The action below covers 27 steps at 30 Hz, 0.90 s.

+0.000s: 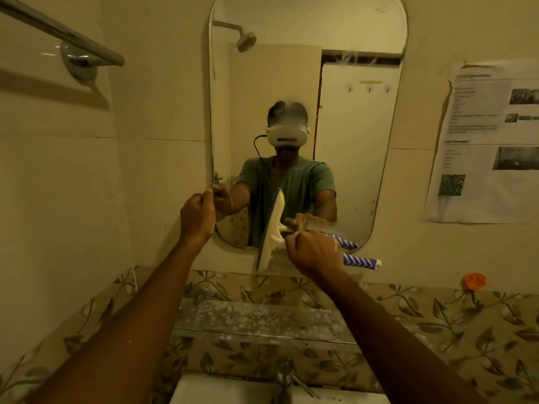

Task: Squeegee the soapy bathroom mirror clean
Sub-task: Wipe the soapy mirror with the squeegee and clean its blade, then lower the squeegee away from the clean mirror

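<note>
While the right hand point(313, 252) gripped the purple-striped squeegee point(272, 231), its blade stood nearly upright across the bottom edge of the mirror point(350, 141); the left hand point(198, 217) was curled at the left edge, its grasp unclear.

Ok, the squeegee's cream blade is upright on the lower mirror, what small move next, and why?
Probably draw the cream-bladed squeegee, gripped by the right hand, rightward across the oval wall mirror: its blade stands upright, soapy streaks show just right of it, and the left hand grips the mirror's rim.
</note>
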Each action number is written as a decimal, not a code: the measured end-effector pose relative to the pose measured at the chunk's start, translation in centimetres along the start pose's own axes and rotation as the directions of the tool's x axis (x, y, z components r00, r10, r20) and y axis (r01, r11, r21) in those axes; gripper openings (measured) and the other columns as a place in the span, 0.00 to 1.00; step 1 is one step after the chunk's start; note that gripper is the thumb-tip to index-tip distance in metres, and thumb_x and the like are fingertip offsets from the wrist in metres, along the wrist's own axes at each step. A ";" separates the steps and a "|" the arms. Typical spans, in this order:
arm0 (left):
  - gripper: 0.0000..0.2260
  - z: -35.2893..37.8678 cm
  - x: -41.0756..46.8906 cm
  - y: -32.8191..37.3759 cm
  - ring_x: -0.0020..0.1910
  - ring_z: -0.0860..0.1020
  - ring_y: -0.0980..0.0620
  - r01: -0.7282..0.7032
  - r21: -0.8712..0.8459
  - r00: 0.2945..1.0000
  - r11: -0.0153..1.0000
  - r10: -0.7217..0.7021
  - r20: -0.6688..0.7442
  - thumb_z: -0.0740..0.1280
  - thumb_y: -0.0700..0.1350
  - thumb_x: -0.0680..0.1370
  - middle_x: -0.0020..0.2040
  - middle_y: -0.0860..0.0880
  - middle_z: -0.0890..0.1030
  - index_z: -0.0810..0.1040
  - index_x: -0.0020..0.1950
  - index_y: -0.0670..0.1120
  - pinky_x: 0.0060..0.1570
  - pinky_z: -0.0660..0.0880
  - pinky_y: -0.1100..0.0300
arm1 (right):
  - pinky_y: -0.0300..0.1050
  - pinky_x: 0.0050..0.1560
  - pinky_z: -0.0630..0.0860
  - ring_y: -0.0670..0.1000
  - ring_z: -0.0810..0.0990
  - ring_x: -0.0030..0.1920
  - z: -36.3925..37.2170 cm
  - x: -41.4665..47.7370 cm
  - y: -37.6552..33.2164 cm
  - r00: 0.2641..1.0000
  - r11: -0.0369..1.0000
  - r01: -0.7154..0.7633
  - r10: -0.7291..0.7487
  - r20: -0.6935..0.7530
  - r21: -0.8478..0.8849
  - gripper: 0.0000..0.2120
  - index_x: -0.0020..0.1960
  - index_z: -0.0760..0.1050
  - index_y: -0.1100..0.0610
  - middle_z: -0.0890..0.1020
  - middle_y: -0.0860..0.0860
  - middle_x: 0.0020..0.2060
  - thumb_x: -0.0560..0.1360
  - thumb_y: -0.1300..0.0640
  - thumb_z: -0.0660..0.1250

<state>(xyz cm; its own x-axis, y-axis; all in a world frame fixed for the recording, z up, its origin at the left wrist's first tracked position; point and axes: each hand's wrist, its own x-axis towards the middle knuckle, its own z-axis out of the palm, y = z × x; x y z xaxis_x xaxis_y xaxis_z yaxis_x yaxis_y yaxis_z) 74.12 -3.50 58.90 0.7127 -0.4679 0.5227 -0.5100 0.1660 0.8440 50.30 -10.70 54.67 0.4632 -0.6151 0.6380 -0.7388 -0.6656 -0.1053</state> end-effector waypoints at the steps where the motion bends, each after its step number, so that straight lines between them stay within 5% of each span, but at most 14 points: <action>1: 0.16 0.0 0.0 0.0 0.40 0.75 0.47 -0.005 0.009 1.000 1.000 0.005 -0.005 0.55 0.53 0.81 0.43 0.44 0.77 0.75 0.44 0.45 0.35 0.67 0.57 | 0.42 0.32 0.67 0.43 0.71 0.29 0.1 -0.4 1.3 1.000 1.000 -0.017 0.017 0.012 -0.011 0.20 0.36 0.72 0.48 0.71 0.44 0.28 0.75 0.42 0.46; 11: 0.19 0.6 -0.9 0.3 0.52 0.75 0.44 -0.008 0.067 0.998 0.998 0.012 -0.062 0.54 0.53 0.81 0.55 0.40 0.77 0.76 0.56 0.39 0.46 0.68 0.54 | 0.37 0.26 0.57 0.45 0.68 0.23 -0.9 -6.2 12.5 0.950 0.948 -0.311 0.309 -0.043 -0.069 0.21 0.27 0.66 0.49 0.70 0.46 0.22 0.70 0.41 0.45; 19: 0.16 1.3 -5.4 1.0 0.56 0.72 0.44 -0.052 0.076 0.989 0.996 0.061 -0.134 0.60 0.48 0.79 0.62 0.40 0.71 0.70 0.62 0.39 0.49 0.67 0.57 | 0.43 0.29 0.74 0.51 0.73 0.24 -1.9 -10.5 14.8 0.943 0.909 -0.327 0.332 -0.024 -0.258 0.20 0.36 0.73 0.54 0.73 0.48 0.23 0.77 0.47 0.50; 24: 0.18 3.1 -10.7 1.1 0.54 0.72 0.47 -0.169 0.253 0.980 0.953 0.190 -0.061 0.64 0.50 0.77 0.60 0.43 0.73 0.69 0.63 0.43 0.47 0.68 0.56 | 0.37 0.25 0.59 0.48 0.71 0.22 -2.6 -12.7 13.5 0.870 0.878 -0.478 0.475 -0.131 0.010 0.30 0.27 0.71 0.54 0.72 0.49 0.20 0.82 0.44 0.48; 27: 0.18 4.7 -14.3 1.6 0.54 0.74 0.46 -0.253 0.311 0.967 0.916 0.234 0.099 0.65 0.51 0.77 0.60 0.44 0.74 0.70 0.64 0.45 0.47 0.67 0.57 | 0.40 0.27 0.61 0.52 0.72 0.24 -3.3 -14.3 11.7 0.792 0.775 -0.554 0.603 -0.097 0.304 0.34 0.25 0.70 0.59 0.74 0.55 0.22 0.82 0.41 0.50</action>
<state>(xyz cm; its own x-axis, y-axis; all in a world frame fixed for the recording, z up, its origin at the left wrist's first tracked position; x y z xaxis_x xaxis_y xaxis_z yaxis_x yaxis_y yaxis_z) 60.86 -0.57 52.20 0.5227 -0.4994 0.6909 -0.7973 0.0006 0.6035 33.42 -8.34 46.84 -0.1265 -0.8477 0.5151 -0.6804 -0.3038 -0.6669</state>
